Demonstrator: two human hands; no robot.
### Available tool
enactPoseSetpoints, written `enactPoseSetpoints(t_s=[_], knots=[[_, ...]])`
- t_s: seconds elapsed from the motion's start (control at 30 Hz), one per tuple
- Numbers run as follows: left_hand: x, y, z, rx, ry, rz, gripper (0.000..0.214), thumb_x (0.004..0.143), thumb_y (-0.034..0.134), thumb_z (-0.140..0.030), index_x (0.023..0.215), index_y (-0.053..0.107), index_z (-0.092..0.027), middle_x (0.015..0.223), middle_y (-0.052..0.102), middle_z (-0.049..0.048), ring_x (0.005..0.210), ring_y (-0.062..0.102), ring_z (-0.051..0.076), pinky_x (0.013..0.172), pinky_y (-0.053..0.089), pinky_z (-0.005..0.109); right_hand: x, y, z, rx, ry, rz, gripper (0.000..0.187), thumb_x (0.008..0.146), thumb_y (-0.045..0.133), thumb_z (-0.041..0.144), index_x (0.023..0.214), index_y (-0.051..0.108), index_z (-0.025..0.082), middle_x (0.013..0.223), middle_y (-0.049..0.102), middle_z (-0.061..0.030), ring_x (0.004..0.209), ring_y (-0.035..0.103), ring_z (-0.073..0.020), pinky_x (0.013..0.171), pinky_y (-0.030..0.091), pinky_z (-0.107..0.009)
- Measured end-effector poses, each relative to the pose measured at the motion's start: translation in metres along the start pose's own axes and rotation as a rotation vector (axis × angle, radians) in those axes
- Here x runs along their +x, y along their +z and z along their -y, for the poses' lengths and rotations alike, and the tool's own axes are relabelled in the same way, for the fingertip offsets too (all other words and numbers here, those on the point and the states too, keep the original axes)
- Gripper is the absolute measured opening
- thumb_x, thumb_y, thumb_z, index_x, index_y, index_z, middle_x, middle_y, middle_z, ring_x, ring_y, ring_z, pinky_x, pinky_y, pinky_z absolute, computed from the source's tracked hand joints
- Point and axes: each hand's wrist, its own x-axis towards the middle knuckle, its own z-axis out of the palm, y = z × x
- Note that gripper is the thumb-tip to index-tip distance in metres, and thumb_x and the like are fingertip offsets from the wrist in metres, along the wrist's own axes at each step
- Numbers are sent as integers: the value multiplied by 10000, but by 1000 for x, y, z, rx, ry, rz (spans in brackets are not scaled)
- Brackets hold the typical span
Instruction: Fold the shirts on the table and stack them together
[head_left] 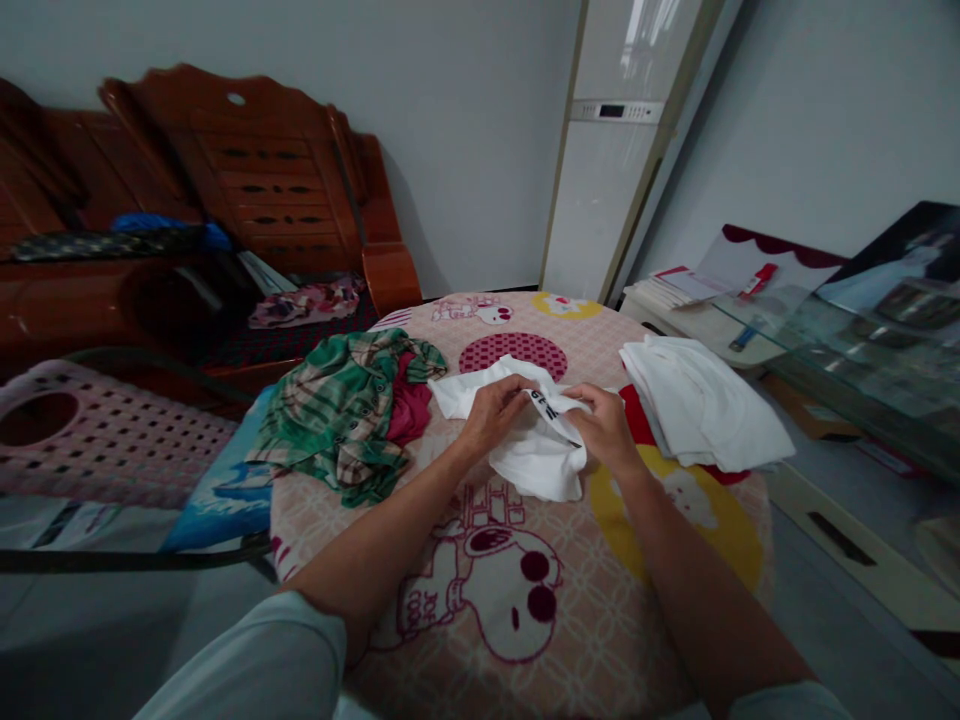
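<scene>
A white garment with black lettering (536,470), probably a shirt, lies bunched in the middle of the round table. My left hand (496,408) pinches its fabric on the left of the lettering. On the other side my right hand (601,420) grips the same cloth, so the lettered strip is held between both hands. To the left rests a crumpled green plaid shirt (337,400) with a dark pink cloth (411,402) beside it. A stack of folded white clothes (701,400) sits at the right, on something red.
A patterned cloth with cartoon dogs (600,660) covers the table. Left stand a pink woven chair (112,440) and a wooden armchair (255,170). Behind is a tall white air conditioner (604,190). A glass shelf (840,350) and a low cabinet are at the right.
</scene>
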Motion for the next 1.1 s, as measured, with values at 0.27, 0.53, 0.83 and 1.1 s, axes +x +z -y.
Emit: enactPoseSetpoints(t_s=[0.27, 0.53, 0.83, 1.1], knots=[[2, -3, 0, -113, -100, -213, 264, 836, 640, -392, 830, 714, -138, 729, 667, 26, 647, 556, 130, 594, 409, 220, -11, 7, 2, -588, -111, -7, 62, 706, 647, 187, 751, 625, 223, 733, 644, -45, 728, 578, -203, 677, 399, -291], [3, -7, 7, -284, -188, -111, 342, 799, 656, -487, 752, 629, -149, 650, 548, -18, 597, 452, 100, 546, 334, 207, 3, -7, 3, -61, 11, -115, 121, 715, 580, 241, 787, 664, 190, 649, 593, 36, 650, 510, -156, 596, 394, -250], [1, 1, 6, -594, -348, -114, 429, 747, 694, -548, 699, 488, -175, 613, 459, -46, 531, 400, 76, 494, 312, 192, 3, -2, -7, 371, 242, -110, 201, 634, 737, 288, 797, 709, 176, 696, 677, 19, 638, 588, -158, 617, 451, -263], [0, 2, 5, -704, -420, -126, 440, 702, 757, -522, 673, 495, -170, 572, 467, -51, 483, 420, 67, 468, 322, 187, 3, -4, -8, 417, 307, -109, 207, 609, 776, 308, 752, 696, 183, 691, 694, 11, 615, 608, -162, 602, 470, -270]])
